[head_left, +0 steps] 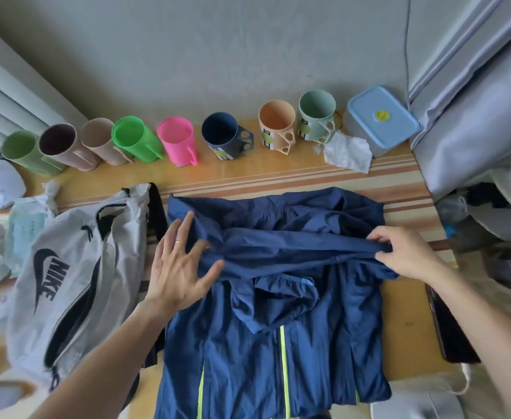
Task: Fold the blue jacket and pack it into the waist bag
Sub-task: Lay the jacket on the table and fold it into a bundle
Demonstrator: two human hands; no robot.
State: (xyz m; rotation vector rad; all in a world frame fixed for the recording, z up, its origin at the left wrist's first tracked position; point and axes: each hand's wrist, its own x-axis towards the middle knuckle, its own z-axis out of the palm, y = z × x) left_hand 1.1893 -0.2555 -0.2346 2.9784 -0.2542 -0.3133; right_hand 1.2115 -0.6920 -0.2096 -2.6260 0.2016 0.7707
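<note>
The blue jacket (278,297) with neon yellow zips lies spread on the wooden table (408,337), its sleeves folded across the upper part. My left hand (178,267) rests flat with fingers spread on the jacket's left edge. My right hand (405,252) pinches a fold of sleeve fabric at the jacket's right side. The grey waist bag (76,285) with a dark logo lies just left of the jacket, its long zip open.
A row of several coloured cups (177,140) lines the back edge by the wall, with a blue-lidded box (381,116) and crumpled tissue (346,152) at the right. Plastic bags (3,207) crowd the left. A dark phone (447,328) lies at the right edge.
</note>
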